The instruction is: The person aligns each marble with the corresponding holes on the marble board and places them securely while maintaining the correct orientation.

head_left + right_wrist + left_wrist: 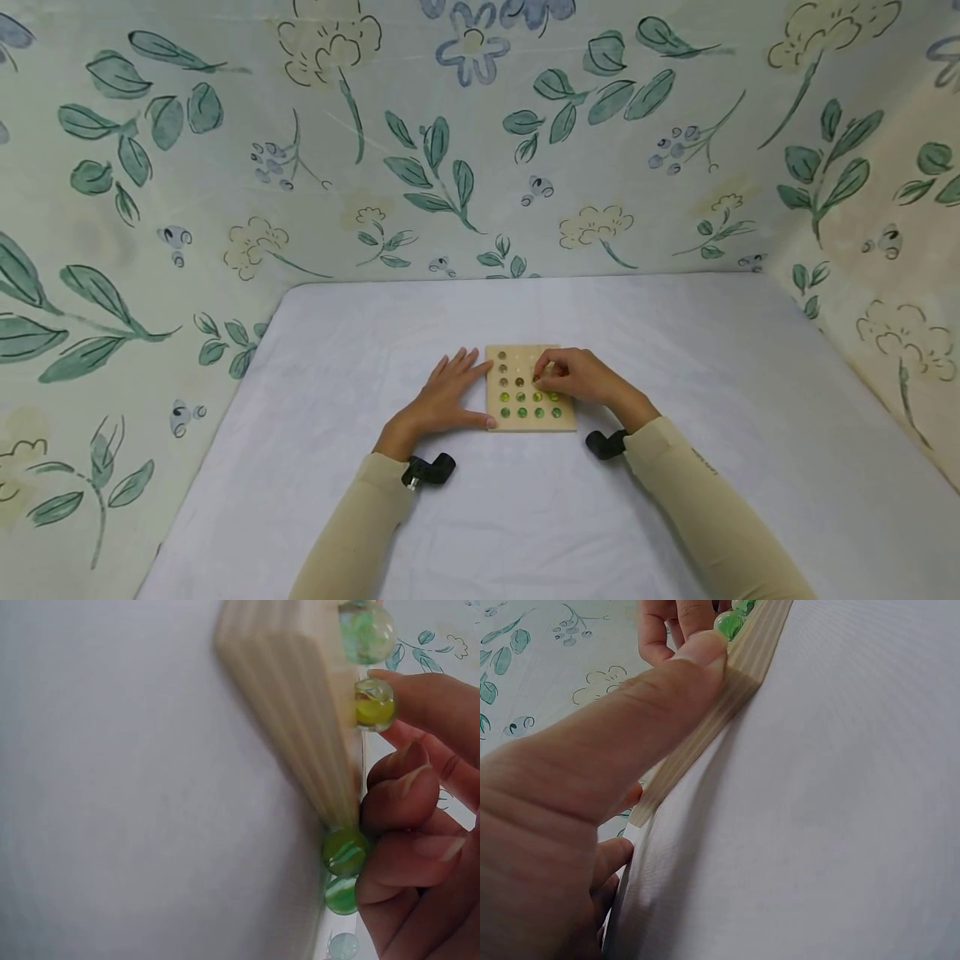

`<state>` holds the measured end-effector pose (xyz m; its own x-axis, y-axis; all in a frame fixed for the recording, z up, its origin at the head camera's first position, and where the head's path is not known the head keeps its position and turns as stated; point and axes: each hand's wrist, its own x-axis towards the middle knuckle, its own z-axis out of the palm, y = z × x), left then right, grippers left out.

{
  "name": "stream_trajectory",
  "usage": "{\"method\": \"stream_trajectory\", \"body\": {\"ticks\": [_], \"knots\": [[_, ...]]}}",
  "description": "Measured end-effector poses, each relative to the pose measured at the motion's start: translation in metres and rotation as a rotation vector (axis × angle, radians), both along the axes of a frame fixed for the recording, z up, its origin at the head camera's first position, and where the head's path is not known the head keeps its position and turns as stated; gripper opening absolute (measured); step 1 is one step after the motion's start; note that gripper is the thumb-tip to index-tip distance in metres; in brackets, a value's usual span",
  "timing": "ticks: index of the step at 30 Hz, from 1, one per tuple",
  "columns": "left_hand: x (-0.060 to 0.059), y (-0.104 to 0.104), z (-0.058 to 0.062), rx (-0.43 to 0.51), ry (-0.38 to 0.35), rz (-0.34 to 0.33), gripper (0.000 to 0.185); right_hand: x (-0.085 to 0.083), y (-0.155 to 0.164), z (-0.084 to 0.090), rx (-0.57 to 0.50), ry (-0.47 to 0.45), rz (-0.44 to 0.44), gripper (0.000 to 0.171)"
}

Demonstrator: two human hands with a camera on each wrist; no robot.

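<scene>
While over the wooden board (530, 388):
Left hand (446, 398): flat, fingers straight, steadying board edge.
Right hand (577, 377): fingertips pinching a marble (373, 703).

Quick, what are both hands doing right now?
Left hand: open, fingers flat, thumb pressing the square wooden board.
Right hand: fingers curled over green glass marbles; grip cannot be told.

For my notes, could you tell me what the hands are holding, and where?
The left hand steadies the wooden board by its left edge; the right hand touches marbles on top.
</scene>
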<state>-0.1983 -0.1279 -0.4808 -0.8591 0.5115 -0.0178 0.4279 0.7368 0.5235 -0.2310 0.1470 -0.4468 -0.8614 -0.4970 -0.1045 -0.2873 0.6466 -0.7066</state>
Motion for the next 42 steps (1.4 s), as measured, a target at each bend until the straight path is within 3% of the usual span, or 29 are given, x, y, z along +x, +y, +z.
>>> {"method": "stream_trajectory", "body": {"ticks": [33, 42], "knots": [[-0.0022, 0.0005, 0.0023, -0.012, 0.005, 0.01, 0.102, -0.0022, 0.0043, 0.0042, -0.003, -0.002, 0.0, 0.016], [-0.0003, 0.0017, 0.003, -0.012, 0.008, 0.006, 0.102, -0.0021, 0.0083, 0.0081, 0.008, 0.015, -0.06, 0.02]]}}
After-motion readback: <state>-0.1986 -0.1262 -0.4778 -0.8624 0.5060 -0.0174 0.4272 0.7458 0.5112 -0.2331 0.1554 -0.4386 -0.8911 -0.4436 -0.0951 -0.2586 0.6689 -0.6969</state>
